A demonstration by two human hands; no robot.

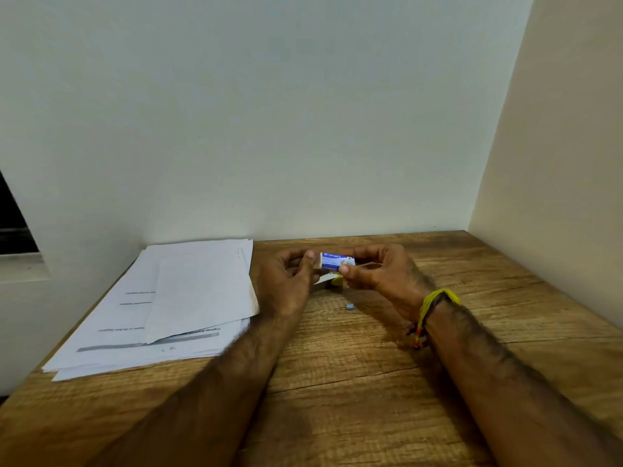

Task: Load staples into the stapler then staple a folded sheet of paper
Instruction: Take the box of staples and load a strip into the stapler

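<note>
A small blue and white staple box (337, 260) is held above the wooden desk (371, 365) between both hands. My right hand (381, 274) pinches its right end with thumb and fingers. My left hand (286, 281) holds its left end, thumb against the box's open brown edge. Just below the box, a yellow and grey stapler (332, 283) lies on the desk, mostly hidden by my hands. A folded white sheet (202, 284) lies on top of a stack of printed papers (135, 335) at the left.
A tiny blue-grey piece (350, 307) lies on the desk near my right wrist. White walls close the desk at the back and right. A yellow thread band (435, 301) circles my right wrist.
</note>
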